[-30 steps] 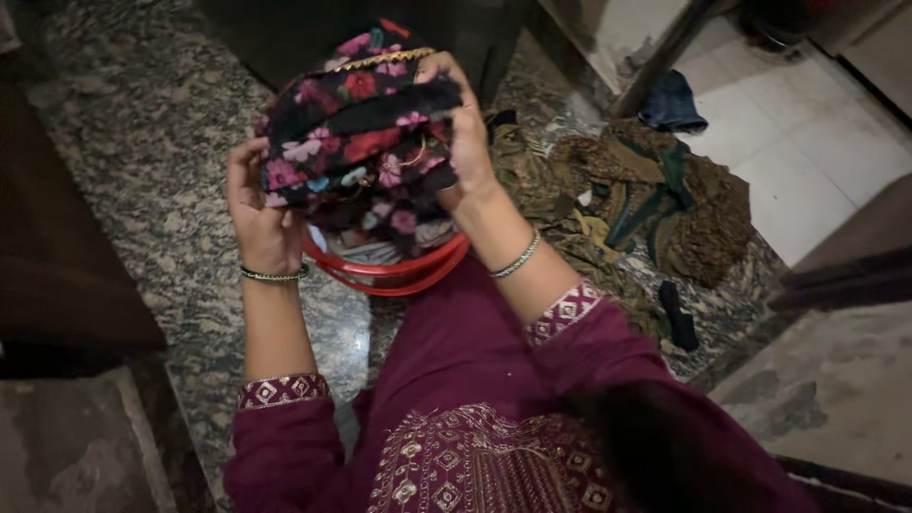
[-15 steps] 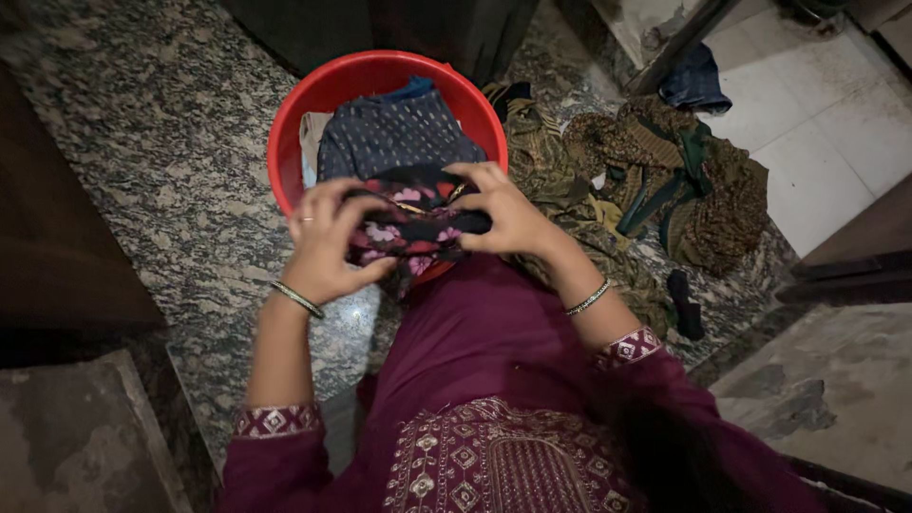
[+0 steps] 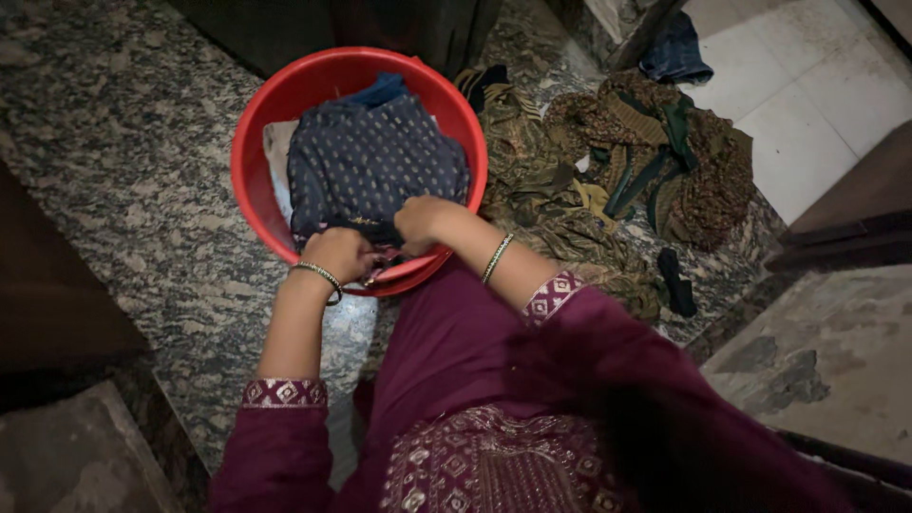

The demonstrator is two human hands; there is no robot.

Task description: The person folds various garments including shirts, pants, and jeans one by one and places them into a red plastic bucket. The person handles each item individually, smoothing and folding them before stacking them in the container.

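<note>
Both hands are down at the near rim of the round red plastic tub (image 3: 249,142), which sits on the speckled granite counter (image 3: 142,171). The left hand (image 3: 342,255) and right hand (image 3: 425,221) are each closed on a dark floral cloth (image 3: 366,228), bunched between them just under a folded navy dotted garment (image 3: 375,157). The cloth's long axis runs hand to hand. An olive patterned heap (image 3: 617,180) lies toward the counter's right edge.

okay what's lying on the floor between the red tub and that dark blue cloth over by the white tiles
In the head view, a heap of olive-brown patterned clothes lies on the granite floor between the red tub and the dark blue cloth.
</note>
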